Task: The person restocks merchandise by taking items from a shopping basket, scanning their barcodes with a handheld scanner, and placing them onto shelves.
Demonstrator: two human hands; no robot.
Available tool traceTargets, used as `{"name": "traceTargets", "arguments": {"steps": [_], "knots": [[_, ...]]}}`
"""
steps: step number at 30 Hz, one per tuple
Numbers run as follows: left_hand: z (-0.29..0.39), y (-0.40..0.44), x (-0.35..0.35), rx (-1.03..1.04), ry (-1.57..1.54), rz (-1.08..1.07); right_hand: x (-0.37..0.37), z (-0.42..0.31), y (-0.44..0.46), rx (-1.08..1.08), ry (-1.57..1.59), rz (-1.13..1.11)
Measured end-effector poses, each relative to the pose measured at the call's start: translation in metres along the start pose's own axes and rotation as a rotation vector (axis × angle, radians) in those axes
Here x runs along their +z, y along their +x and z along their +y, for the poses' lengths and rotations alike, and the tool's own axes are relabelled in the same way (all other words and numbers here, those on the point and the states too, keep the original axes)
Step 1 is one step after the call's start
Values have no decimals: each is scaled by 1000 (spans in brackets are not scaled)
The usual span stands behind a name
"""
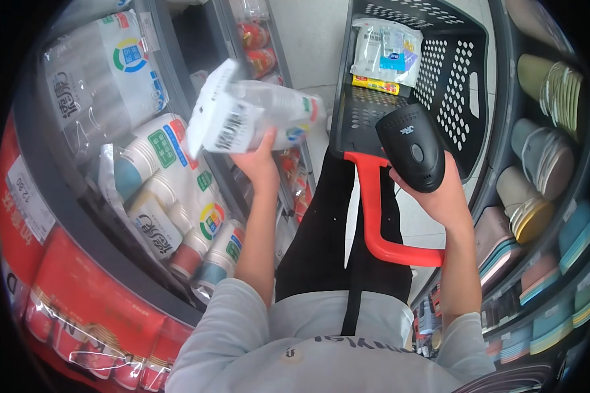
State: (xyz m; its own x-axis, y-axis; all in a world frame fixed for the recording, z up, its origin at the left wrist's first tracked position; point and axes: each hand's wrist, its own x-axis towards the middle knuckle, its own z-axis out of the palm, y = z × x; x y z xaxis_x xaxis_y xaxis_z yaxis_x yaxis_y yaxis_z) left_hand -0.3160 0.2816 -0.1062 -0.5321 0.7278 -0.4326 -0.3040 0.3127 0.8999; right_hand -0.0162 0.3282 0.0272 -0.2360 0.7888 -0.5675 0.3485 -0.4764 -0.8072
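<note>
My left hand (pixel 261 160) grips a clear plastic package of cups (pixel 275 108) with a white printed end, slightly blurred, held in front of the left shelves. Its fingers are wrapped under the package. My right hand (pixel 432 200) is closed round a black handheld scanner (pixel 411 147), which is over the near end of the basket. Beside my right hand is the red handle (pixel 372 223) of the black basket (pixel 452 85). In the basket lie a white and clear package (pixel 387 52) and a yellow packet (pixel 375 85).
Shelves on the left hold bagged cups (pixel 98 78), paper cups (pixel 167 187) and red packages (pixel 92 308). A price label (pixel 31 198) is on the shelf side. Right shelves hold green cups (pixel 550 88), grey cups (pixel 541 157) and stacked coloured containers (pixel 498 242).
</note>
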Motion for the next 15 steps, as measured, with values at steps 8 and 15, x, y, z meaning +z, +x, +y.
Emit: {"name": "traceTargets", "arguments": {"steps": [8, 15], "knots": [[-33, -7, -44, 507, 805, 95, 3, -8, 1, 56, -61, 1], [-76, 6, -89, 398, 724, 222, 7, -5, 0, -14, -108, 5]]}}
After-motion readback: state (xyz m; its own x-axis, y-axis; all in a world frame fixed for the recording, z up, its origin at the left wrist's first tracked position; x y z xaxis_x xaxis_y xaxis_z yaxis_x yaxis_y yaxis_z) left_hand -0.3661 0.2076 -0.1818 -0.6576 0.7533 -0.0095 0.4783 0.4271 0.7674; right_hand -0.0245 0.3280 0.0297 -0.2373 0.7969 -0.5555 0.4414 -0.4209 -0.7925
